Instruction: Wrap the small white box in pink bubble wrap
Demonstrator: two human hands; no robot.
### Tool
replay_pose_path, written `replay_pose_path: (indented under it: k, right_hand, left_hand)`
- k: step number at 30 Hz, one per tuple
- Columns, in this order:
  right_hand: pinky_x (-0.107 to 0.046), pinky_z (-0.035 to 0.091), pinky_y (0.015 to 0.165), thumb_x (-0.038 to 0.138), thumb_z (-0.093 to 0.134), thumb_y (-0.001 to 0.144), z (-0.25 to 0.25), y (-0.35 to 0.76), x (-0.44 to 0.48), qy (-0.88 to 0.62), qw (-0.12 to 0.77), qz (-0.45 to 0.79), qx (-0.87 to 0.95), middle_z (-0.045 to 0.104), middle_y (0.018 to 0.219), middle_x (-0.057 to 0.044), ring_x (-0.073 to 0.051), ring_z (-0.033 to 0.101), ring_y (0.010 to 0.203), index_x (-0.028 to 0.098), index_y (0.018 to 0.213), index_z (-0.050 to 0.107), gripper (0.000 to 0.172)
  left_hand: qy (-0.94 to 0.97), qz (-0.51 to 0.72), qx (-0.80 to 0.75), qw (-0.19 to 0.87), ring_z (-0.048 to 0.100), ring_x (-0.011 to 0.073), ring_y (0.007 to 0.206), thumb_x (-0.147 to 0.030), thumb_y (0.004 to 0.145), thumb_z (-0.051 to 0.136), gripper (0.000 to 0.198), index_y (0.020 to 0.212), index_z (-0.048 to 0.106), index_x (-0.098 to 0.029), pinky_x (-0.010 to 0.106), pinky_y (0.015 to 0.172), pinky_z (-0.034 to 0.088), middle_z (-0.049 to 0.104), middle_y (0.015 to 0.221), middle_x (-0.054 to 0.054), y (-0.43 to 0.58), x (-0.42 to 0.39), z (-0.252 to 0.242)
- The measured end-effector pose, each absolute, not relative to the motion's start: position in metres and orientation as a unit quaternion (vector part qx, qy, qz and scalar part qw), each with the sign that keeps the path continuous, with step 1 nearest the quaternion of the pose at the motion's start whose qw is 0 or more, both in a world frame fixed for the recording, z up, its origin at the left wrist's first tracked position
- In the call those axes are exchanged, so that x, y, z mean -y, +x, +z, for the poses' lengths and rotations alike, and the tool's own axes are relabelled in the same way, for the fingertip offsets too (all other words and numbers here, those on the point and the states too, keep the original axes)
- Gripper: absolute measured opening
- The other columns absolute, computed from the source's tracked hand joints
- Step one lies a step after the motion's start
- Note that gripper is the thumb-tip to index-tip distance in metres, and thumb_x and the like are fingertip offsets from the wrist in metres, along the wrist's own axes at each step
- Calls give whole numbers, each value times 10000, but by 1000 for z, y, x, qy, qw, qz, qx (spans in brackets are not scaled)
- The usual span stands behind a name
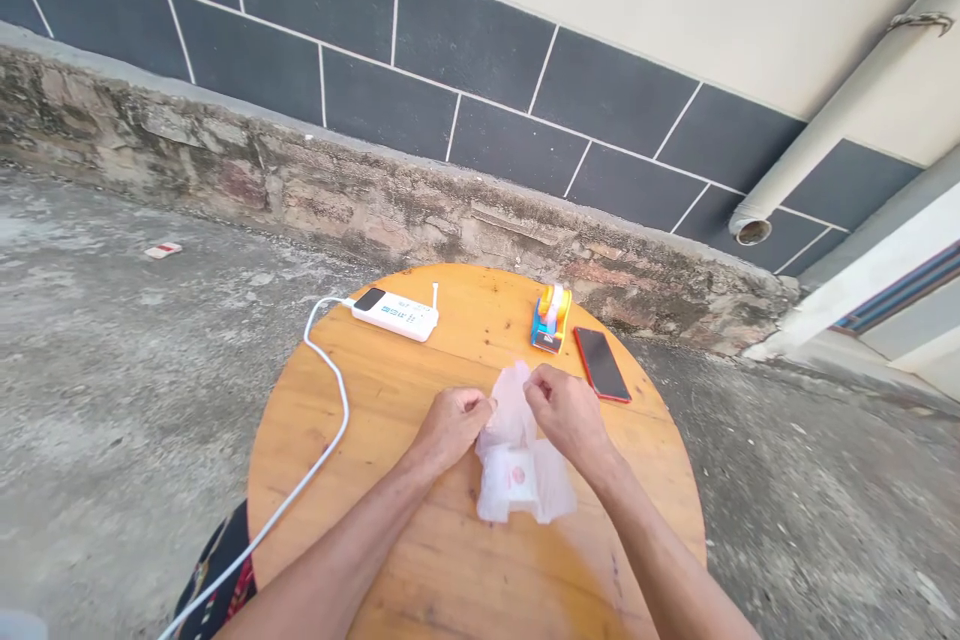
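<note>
A thin, translucent white plastic bag [555, 485] lies on the round wooden table [405, 560]. Inside its lower part a small white box [517, 473] with a reddish mark shows through. My left hand [455, 425] is closed in a pinch on the bag's upper left edge. On the other side, my right hand [566, 407] is closed at the upper right edge of the bag, fingers curled in. The bag's upper part is spread between both hands, while the end with the box rests on the tabletop.
A white power strip [395, 314] with a white cable [341, 390] sits at the table's far left. An orange-and-blue tape dispenser [551, 320] and a red-edged phone [602, 363] lie at the far right. Behind the table runs a stone ledge [360, 190] below a tiled wall.
</note>
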State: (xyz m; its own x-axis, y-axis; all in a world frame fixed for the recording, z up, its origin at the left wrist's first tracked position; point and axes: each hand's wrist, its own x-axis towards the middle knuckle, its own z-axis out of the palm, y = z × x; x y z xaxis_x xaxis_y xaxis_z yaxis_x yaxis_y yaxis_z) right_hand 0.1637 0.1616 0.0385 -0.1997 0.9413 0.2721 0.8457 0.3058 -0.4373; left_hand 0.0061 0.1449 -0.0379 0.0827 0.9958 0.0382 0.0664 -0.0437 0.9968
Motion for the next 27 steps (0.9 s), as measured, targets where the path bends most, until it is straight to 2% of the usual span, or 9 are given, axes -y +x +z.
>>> replay_pose_path:
  k: [3, 5, 8, 12, 19, 24, 27]
  right_hand:
    - [-239, 309, 521, 273, 454, 819, 38, 178, -165, -569, 268, 165, 760, 508, 554, 25, -141, 488, 536, 207, 634, 507, 203]
    - [-232, 329, 524, 308, 455, 831, 35, 183, -164, -553, 281, 213, 755, 508, 582, 27, -137, 499, 560, 202, 651, 505, 214]
    - [-231, 344, 535, 331, 478, 830, 30, 184, -162, -532, 304, 273, 742, 493, 588, 35, -128, 488, 565, 197, 655, 499, 222]
    - [-233, 355, 556, 345, 522, 815, 28, 185, -156, -514, 336, 336, 714, 486, 576, 38, -122, 471, 568, 192, 628, 492, 244]
    - [-247, 368, 594, 348, 568, 764, 22, 208, -166, -506, 417, 406, 637, 496, 534, 35, -119, 455, 552, 190, 572, 504, 257]
    - [-250, 380, 545, 427, 626, 714, -5, 224, -172, -519, 461, 440, 570, 500, 529, 28, -116, 450, 503, 189, 568, 506, 304]
    - [-234, 357, 501, 462, 654, 706, -19, 232, -169, -531, 482, 440, 540, 483, 518, 38, -104, 428, 474, 190, 580, 500, 336]
  left_hand:
    - [541, 487, -488, 482, 484, 114, 495, -362, 784, 515, 302, 564, 548, -157, 210, 470, 315, 504, 487, -36, 5, -146, -39]
    - [541, 501, -479, 477, 555, 133, 601, -332, 764, 550, 207, 724, 635, -148, 209, 539, 386, 607, 613, -13, 5, -145, -36]
    - [543, 516, -463, 474, 611, 163, 767, -315, 755, 567, 240, 897, 661, -145, 224, 668, 450, 685, 813, 30, 6, -145, -30]
    - [537, 525, -471, 463, 608, 168, 752, -317, 761, 527, 227, 800, 672, -146, 229, 681, 456, 686, 779, 33, 6, -146, -27]
    - [512, 524, -521, 439, 523, 126, 580, -312, 724, 475, 209, 648, 599, -162, 209, 552, 376, 591, 601, -19, -1, -150, -31]
    - [535, 492, -545, 418, 513, 131, 594, -351, 743, 482, 220, 690, 592, -167, 213, 552, 356, 563, 612, -23, -5, -150, -30]
    - [575, 460, -545, 402, 456, 116, 579, -444, 750, 530, 300, 614, 535, -177, 213, 540, 311, 489, 579, -46, -8, -144, -25]
